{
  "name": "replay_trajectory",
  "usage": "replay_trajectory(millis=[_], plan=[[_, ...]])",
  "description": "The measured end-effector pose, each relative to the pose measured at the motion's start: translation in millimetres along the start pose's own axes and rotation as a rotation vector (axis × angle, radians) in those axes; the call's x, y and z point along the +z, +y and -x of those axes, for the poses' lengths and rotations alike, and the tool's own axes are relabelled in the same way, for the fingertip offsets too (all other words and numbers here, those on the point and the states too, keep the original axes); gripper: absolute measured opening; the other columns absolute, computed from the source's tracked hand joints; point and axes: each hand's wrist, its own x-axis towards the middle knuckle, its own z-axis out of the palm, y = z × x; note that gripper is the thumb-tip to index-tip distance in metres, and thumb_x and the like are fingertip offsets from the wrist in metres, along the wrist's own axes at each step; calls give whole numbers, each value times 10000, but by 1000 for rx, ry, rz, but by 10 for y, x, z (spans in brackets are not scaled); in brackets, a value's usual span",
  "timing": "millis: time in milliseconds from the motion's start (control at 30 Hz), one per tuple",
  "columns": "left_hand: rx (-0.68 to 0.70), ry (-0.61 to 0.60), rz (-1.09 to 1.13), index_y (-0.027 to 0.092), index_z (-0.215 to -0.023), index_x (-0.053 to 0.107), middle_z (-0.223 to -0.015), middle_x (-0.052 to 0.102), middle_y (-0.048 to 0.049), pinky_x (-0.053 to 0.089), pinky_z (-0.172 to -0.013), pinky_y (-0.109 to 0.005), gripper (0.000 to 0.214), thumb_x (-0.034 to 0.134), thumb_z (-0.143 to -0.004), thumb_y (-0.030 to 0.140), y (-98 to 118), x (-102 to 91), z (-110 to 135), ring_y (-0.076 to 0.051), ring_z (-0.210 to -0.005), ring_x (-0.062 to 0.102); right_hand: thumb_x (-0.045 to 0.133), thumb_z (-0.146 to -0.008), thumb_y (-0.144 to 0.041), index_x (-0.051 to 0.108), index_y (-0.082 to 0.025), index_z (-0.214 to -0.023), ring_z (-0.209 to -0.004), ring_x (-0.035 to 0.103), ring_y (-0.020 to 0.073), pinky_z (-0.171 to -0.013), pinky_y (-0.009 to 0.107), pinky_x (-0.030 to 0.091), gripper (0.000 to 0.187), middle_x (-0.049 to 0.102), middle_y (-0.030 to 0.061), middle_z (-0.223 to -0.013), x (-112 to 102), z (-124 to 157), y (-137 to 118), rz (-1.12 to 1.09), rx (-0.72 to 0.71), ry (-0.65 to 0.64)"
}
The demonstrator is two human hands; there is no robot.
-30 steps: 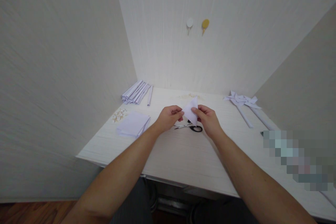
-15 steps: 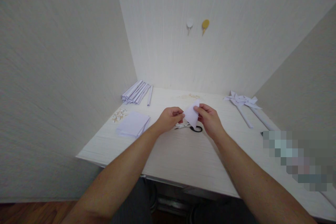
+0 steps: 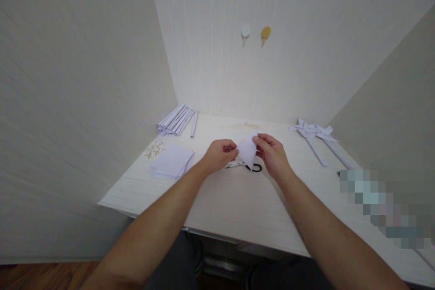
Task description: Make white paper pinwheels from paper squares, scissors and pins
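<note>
Two bare hands at a white table (image 3: 238,208), with the scissors (image 3: 241,164) as landmark. You hold a folded paper piece (image 3: 248,150), pointed at its corners, above the scissors, where it hides part of them from view. Your left hand (image 3: 220,154) lies at the blade side of the scissors, its thumb and fingertips pinching the paper's left corner. Your right hand (image 3: 272,154) lies at the handle side, thumb on the paper's near face and fingers behind, pinching it by its upper right edge. The black handle loop shows below the paper, just beside your right hand.

To the left of the scissors lies a stack of folded paper sheets (image 3: 172,159); farther left, a scatter of small white and brownish pieces (image 3: 154,150), too small to identify. Beyond the stack, up and left of the scissors, are a pile of paper tubes (image 3: 176,120) and one separate tube (image 3: 194,124). Well to the right of the scissors lie two paper pinwheels (image 3: 307,128) on paper sticks, their heads touching or overlapping.
</note>
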Motion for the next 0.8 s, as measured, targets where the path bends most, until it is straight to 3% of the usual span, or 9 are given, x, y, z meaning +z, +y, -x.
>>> replay_trajectory(millis=[200,400,800], plan=[[19,-16,-50,141,-708,660,-582,605,7,370,-508,-221,122,642,-750,254,14,1,24,-101,-520,502,860,-612,-444,694,-213,-815,-682,587,153,-601,282,480,350,668,-8,-733,18,16,-35,39,-31,33],[37,-19,-108,145,-704,661,-582,587,11,356,-516,-222,128,630,-741,264,-19,16,29,-101,-530,474,855,-625,-448,679,-202,-698,-665,558,140,-610,272,489,311,642,-10,-702,31,28,-47,47,-70,12],[51,0,-130,149,-719,660,-592,577,18,353,-533,-227,158,617,-745,298,-42,11,28,-101,-542,470,851,-625,-468,780,-198,-762,-707,574,139,-607,258,467,311,669,9,-756,6,11,-34,6,-34,24]])
